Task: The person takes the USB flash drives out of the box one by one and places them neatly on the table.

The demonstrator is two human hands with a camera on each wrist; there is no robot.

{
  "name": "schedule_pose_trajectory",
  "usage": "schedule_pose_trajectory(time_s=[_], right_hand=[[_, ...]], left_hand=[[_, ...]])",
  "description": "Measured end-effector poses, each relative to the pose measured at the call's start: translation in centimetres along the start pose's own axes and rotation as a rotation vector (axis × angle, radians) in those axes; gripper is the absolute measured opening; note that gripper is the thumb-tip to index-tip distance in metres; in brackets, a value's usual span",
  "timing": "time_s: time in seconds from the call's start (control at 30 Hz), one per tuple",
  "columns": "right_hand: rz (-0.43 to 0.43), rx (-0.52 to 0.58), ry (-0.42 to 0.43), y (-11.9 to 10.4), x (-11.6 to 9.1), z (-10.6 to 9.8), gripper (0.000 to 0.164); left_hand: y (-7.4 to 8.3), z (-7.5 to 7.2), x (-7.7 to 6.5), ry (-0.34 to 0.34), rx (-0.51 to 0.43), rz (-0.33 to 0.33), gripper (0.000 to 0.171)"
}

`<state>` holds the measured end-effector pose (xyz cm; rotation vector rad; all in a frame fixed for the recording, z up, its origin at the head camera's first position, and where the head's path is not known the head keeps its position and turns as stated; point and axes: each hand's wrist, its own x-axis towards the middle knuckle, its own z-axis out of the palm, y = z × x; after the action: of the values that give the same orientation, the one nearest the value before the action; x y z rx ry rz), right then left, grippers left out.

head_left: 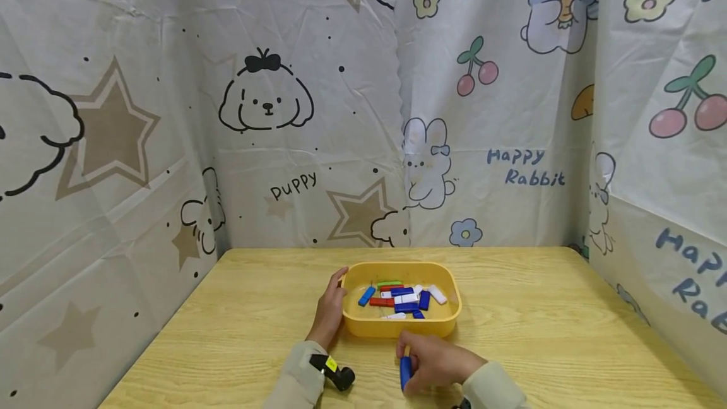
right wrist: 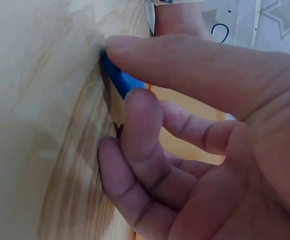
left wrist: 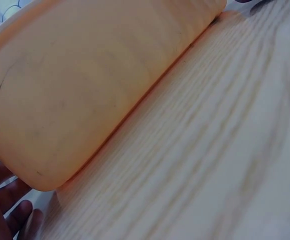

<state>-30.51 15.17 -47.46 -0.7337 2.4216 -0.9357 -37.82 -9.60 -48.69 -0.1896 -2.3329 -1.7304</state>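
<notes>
In front of the yellow bin (head_left: pixel 400 328), my right hand (head_left: pixel 440 358) pinches a small blue block (head_left: pixel 406 372) between thumb and fingers, close over the table. The right wrist view shows the thumb at one end of the blue block (right wrist: pixel 120 77) and a fingertip at the other. My left hand (head_left: pixel 329 311) rests along the left side of the bin, its fingertips up at the rim. In the left wrist view, its fingers (left wrist: pixel 9 192) lie beside the bin's lower corner. Inside the bin lie several small blocks, such as a red block (head_left: pixel 382 302) and a white block (head_left: pixel 437 294).
A light wooden table (head_left: pixel 528 333) carries the bin. Printed curtains (head_left: pixel 318 112) hang around its back and sides. A black wrist-worn device (head_left: pixel 335 371) sits on my left sleeve.
</notes>
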Motion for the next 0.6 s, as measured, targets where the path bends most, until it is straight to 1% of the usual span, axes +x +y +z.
schedule_pose_trajectory(time_s=[0.1,0.17,0.27,0.33,0.4,0.5,0.57,0.6], right_hand=[[-0.012,0.017,0.000,-0.1,0.1,0.0,0.044],[-0.018,0.003,-0.010,-0.2,0.1,0.0,0.044],[-0.002,-0.013,-0.011,-0.2,0.3,0.0,0.043],[-0.016,-0.039,-0.010,1.0,0.9,0.3,0.043],[-0.031,-0.014,-0.013,2.6,1.8,0.6,0.043],[-0.061,-0.002,-0.030,5.6,3.5,1.0,0.044],[-0.052,0.014,-0.040,6.3,4.0,1.1,0.045],[-0.045,0.016,-0.041,6.1,3.9,1.0,0.045]], left_hand=[[-0.1,0.0,0.0,0.005,0.009,-0.001,0.049],[-0.1,-0.1,0.0,0.008,0.009,-0.002,0.049],[0.0,-0.1,0.0,0.009,0.004,-0.003,0.049],[0.0,-0.1,0.0,0.009,0.000,-0.006,0.049],[0.0,0.0,0.0,0.011,0.000,-0.007,0.049],[0.0,0.0,0.0,0.015,0.006,-0.004,0.049],[0.0,0.0,0.0,0.016,0.008,-0.005,0.049],[0.0,0.0,0.0,0.015,0.009,-0.006,0.049]])
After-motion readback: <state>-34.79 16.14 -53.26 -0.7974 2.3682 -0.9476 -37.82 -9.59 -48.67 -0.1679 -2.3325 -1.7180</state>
